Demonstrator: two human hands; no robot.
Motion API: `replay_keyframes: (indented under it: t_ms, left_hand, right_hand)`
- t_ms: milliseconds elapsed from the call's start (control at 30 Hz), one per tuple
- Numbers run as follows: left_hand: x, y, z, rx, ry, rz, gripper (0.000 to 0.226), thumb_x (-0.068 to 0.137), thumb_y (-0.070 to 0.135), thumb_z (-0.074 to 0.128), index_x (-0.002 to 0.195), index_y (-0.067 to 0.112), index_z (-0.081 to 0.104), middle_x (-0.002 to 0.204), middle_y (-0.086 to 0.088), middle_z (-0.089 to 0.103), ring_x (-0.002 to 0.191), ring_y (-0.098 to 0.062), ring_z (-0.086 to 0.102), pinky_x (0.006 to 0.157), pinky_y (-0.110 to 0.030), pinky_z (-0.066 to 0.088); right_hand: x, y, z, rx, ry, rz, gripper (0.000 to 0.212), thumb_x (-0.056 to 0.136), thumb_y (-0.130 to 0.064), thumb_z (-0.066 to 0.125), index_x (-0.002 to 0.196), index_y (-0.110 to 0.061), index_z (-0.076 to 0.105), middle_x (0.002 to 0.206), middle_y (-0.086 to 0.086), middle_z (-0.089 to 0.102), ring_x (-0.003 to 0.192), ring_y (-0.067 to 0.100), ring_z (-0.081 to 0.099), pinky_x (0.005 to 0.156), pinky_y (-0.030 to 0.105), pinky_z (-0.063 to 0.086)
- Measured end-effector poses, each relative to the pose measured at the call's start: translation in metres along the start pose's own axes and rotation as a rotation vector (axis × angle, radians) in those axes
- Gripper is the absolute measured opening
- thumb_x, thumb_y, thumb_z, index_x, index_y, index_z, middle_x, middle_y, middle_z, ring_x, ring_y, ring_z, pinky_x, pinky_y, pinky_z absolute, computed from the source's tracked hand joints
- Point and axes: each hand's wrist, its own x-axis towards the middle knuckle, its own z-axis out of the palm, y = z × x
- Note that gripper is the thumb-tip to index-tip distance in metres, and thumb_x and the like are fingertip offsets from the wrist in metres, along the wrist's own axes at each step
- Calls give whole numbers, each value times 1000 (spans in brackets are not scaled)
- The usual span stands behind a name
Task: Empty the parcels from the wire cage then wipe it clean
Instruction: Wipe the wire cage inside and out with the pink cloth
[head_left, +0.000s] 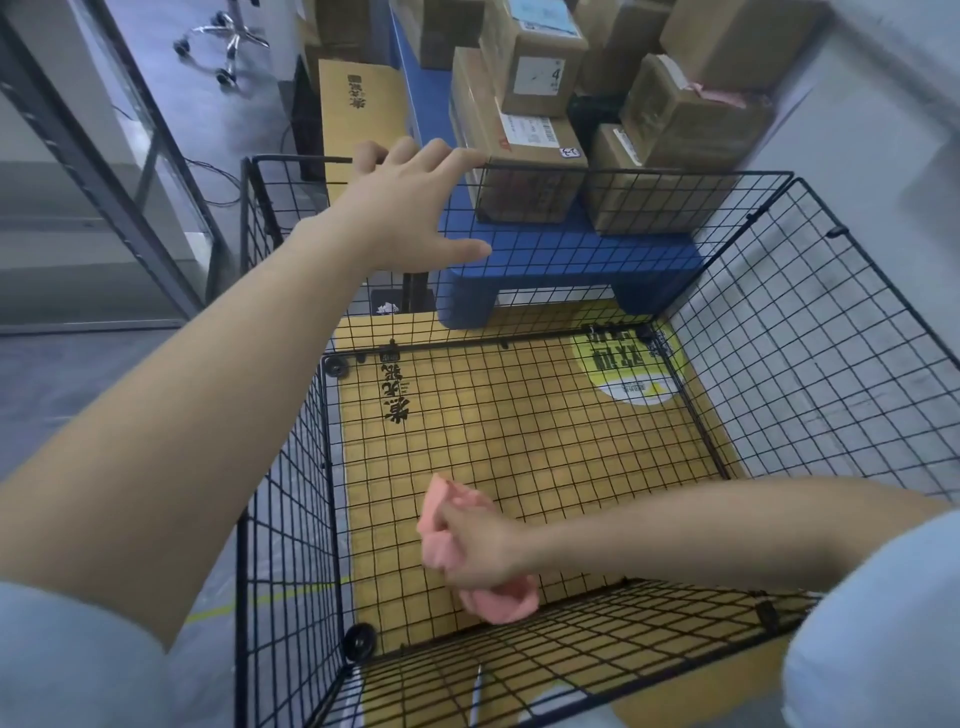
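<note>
Wire cage (623, 173): your left hand (410, 208) is gripping its far rim, your right hand (480, 545) is clutching a pink cloth (501, 603) inside it.

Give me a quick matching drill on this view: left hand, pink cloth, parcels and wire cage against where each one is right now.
Things:
1. left hand
2. pink cloth
3. parcels
4. wire cage

Places:
A. stacked on the blue platform beyond the cage
B. on the cage's far top rim
C. bunched in the right hand, inside the cage
D. standing on yellow cardboard

Pairs: 1-B, 2-C, 3-A, 4-D
</note>
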Motion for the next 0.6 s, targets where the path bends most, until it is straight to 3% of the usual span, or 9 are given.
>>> replay_keyframes:
  t_ms: [133,233,333,433,600]
  left_hand:
    - [0,0,1,5,6,-3,82,81,68,49,147,28,19,131,-4,43,125,-27,36,105,-46,19]
    - [0,2,2,15,18,1,83,82,67,49,147,28,19,131,-3,43,124,-26,36,104,-45,19]
    - [-1,3,2,21,21,-2,83,81,68,49,147,27,19,134,-3,42,125,-26,36,105,-46,19]
    - [-1,4,2,9,16,-2,84,81,68,50,147,27,19,138,-2,40,128,-27,34,107,-48,17]
    - [-1,5,1,0,12,-14,81,84,63,51,148,27,18,143,-3,36,132,-28,30,110,-50,14]
  right_hand:
    - [15,-58,22,9,-49,-180,64,85,-19,65,140,-15,32,134,13,41,119,30,43,96,45,49]
    - [33,-76,29,6,-135,-194,83,85,-19,66,149,-17,13,126,19,50,107,33,55,78,37,57]
    - [36,-75,12,-18,-196,-168,70,84,-20,67,141,-13,29,114,15,52,96,30,59,73,38,60]
    - [32,-72,-10,48,-245,-124,64,86,-20,66,139,-13,31,106,15,58,87,29,66,70,39,61]
    - [21,-72,-49,203,-182,-65,52,90,-17,63,134,-9,36,87,7,59,63,18,63,49,23,54]
